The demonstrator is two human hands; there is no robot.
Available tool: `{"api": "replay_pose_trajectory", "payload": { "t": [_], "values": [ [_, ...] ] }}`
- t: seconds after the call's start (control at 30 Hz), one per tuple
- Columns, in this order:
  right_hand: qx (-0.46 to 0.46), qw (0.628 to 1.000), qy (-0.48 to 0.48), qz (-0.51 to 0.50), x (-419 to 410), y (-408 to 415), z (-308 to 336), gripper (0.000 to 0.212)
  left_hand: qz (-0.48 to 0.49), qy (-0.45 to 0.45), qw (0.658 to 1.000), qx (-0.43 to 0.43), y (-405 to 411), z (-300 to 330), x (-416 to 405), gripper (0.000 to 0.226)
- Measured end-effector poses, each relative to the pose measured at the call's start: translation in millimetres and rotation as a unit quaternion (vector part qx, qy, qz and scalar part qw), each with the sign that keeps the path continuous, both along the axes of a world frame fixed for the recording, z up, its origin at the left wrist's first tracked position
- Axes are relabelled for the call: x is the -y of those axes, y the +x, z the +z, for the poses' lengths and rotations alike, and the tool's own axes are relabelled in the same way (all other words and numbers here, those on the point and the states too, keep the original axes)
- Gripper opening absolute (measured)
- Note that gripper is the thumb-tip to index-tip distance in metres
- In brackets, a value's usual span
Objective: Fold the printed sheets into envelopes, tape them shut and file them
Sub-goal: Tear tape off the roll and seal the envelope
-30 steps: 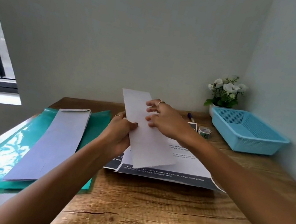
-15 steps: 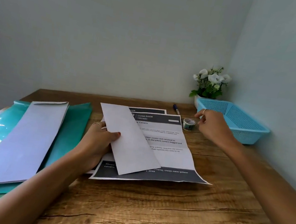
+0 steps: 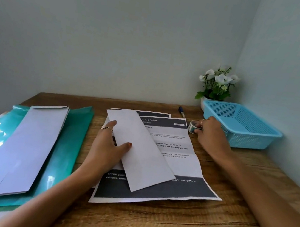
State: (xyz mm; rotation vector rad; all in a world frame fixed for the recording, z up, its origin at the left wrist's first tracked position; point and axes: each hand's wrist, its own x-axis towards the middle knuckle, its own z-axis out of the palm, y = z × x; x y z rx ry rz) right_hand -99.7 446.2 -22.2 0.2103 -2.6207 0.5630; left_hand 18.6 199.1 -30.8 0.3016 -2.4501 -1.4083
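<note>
Fingers of the right hand (image 3: 211, 136) pinch the tape roll (image 3: 193, 126) at far right, likely to seal next. Left hand (image 3: 107, 146) grips the folded sheet (image 3: 139, 149), steadying it atop the printed sheets (image 3: 172, 191).

White flowers in a pot (image 3: 216, 84) behind blue basket (image 3: 249, 137), pen (image 3: 181, 111) nearby.
</note>
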Motion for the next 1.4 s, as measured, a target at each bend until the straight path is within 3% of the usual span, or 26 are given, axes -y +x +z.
{"api": "replay_pose_trajectory", "payload": {
  "t": [0.13, 0.3, 0.4, 0.5, 0.67, 0.8, 0.97, 1.03, 1.17, 1.4],
  "values": [
    [0.002, 0.997, -0.062, 0.055, 3, 17, 19, 0.028, -0.002, -0.022, 1.000, 0.009, -3, 0, 1, 0.071],
    [0.140, 0.944, -0.220, 0.204, 16, 52, 20, 0.016, 0.002, -0.115, 0.993, 0.040, 4, 1, -3, 0.067],
    [0.176, 0.904, -0.285, 0.265, 29, 65, 22, 0.014, -0.034, -0.253, 0.967, -0.015, 14, 13, -10, 0.069],
    [0.181, 0.877, -0.327, 0.303, 34, 72, 28, 0.012, -0.095, -0.272, 0.950, -0.117, 18, 29, -20, 0.070],
    [0.184, 0.869, -0.338, 0.312, 35, 79, 32, 0.010, -0.115, -0.224, 0.948, -0.194, 9, 43, -30, 0.049],
    [0.177, 0.883, -0.306, 0.307, 36, 82, 30, 0.008, -0.115, -0.205, 0.941, -0.242, 3, 38, -34, 0.028],
    [0.064, 0.934, -0.201, 0.290, 46, 92, 27, 0.031, -0.116, -0.203, 0.940, -0.250, -3, 31, -32, 0.026],
    [0.024, 0.932, -0.185, 0.312, 50, 96, 28, 0.038, -0.113, -0.210, 0.938, -0.253, -4, 30, -30, 0.025],
    [0.018, 0.932, -0.149, 0.329, 51, 98, 28, 0.030, -0.107, -0.227, 0.930, -0.270, -3, 30, -29, 0.023],
    [0.011, 0.919, -0.182, 0.350, 51, 98, 28, 0.029, -0.101, -0.257, 0.911, -0.308, -5, 29, -26, 0.023]
  ]
}}
